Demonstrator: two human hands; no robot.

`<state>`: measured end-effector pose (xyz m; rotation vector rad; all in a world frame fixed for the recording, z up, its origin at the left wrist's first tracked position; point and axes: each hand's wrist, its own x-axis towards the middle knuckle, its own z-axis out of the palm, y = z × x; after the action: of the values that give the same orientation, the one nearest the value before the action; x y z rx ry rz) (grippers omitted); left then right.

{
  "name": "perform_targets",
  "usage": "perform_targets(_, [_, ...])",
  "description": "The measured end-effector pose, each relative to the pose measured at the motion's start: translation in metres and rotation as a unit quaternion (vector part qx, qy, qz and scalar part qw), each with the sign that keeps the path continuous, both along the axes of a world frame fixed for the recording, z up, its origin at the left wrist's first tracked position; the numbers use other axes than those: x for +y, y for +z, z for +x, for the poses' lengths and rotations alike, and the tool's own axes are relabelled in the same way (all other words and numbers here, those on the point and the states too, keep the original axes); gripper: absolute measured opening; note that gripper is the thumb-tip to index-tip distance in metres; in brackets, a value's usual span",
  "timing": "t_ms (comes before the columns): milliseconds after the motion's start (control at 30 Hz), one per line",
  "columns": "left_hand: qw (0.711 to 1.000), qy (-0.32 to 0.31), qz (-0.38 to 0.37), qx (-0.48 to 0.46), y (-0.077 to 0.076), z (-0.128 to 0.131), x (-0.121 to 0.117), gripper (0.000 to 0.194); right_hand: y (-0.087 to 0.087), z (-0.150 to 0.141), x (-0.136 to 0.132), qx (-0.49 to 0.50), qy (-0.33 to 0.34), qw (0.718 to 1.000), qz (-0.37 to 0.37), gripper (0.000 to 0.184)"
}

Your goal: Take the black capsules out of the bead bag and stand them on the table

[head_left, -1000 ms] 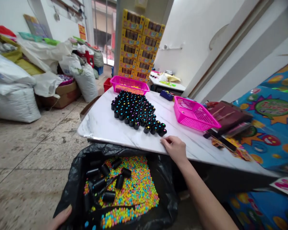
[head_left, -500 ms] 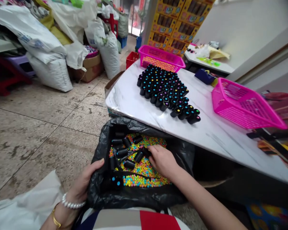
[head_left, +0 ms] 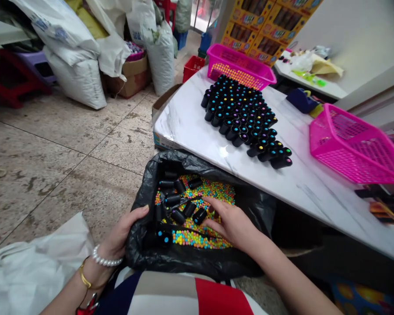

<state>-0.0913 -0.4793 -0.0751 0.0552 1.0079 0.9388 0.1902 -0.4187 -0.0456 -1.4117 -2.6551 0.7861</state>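
A black plastic bag [head_left: 184, 258] sits on my lap, filled with small multicoloured beads [head_left: 213, 190] and several black tubes [head_left: 184, 209] lying on them. My right hand [head_left: 231, 223] is inside the bag, fingers curled onto the beads beside a black tube [head_left: 199, 215]. My left hand [head_left: 123, 234], with a pearl bracelet and a gold bangle at the wrist, grips the bag's left rim. On the white marble table [head_left: 197, 131] stands a block of upright black tubes [head_left: 243, 113] with coloured tops.
Two pink baskets stand on the table, one [head_left: 238, 68] at the far end and one [head_left: 354, 146] at the right. White sacks [head_left: 75, 65] and a cardboard box [head_left: 131, 76] lie on the tiled floor at left. Yellow cartons [head_left: 265, 22] are stacked behind.
My right hand left the table edge and went down into the bag onto the beads. My left hand shifted up the bag's rim. The view dropped toward my lap.
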Motion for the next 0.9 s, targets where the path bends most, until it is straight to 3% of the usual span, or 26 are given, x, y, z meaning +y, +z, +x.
perform_targets(100, [1.000, -0.009, 0.000, 0.002, -0.001, -0.001, 0.000, 0.022, -0.009, 0.006, -0.003, -0.033, 0.096, 0.989, 0.108, 0.034])
perform_targets(233, [1.000, -0.001, 0.021, 0.001, 0.003, 0.001, 0.001, 0.022, -0.022, 0.004, -0.009, -0.062, 0.171, 0.971, 0.153, 0.034])
perform_targets(300, [1.000, 0.002, 0.025, 0.001, 0.005, 0.002, 0.001, 0.021, -0.023, 0.004, -0.009, -0.092, 0.169, 0.965, 0.181, 0.036])
perform_targets(433, [1.000, 0.007, 0.027, 0.005, 0.010, 0.005, 0.002, 0.021, -0.020, 0.006, -0.007, -0.199, 0.092, 0.938, 0.268, 0.036])
perform_targets(533, [0.999, 0.004, 0.036, 0.009, 0.012, 0.006, 0.004, 0.020, -0.018, 0.001, -0.010, -0.223, 0.100, 0.939, 0.243, 0.038])
perform_targets(700, [0.999, 0.003, 0.051, 0.001, 0.010, 0.005, 0.003, 0.017, -0.019, 0.000, -0.014, -0.111, 0.097, 0.974, 0.170, 0.044])
perform_targets(900, [0.998, 0.006, 0.056, -0.002, 0.006, 0.004, 0.002, 0.018, -0.029, 0.001, -0.009, -0.083, 0.135, 0.959, 0.237, 0.030])
